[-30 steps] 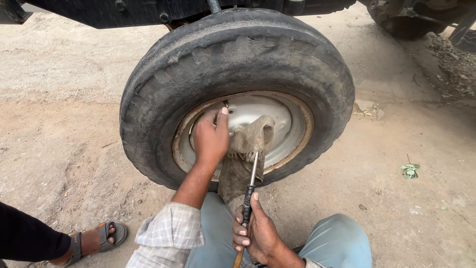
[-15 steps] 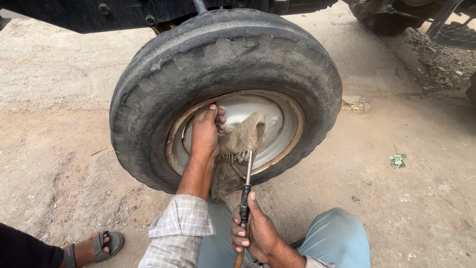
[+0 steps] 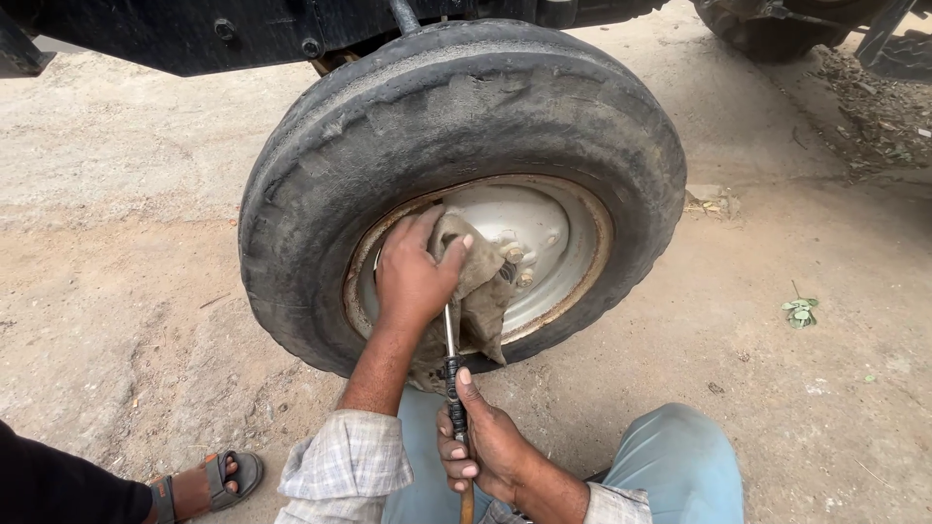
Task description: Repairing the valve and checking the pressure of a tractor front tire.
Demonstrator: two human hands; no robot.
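Against wheel rim (image 3: 573, 228), left hand (image 3: 413, 277) presses rag (image 3: 481, 291) (dirty), right hand (image 3: 490, 446) grips tool (image 3: 452, 364)

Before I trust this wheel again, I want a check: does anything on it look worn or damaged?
Yes. The tyre looks worn, with scuffed tread and a cracked, ragged shoulder at upper left. The rim edge looks rusty. A rag hides part of the hub.
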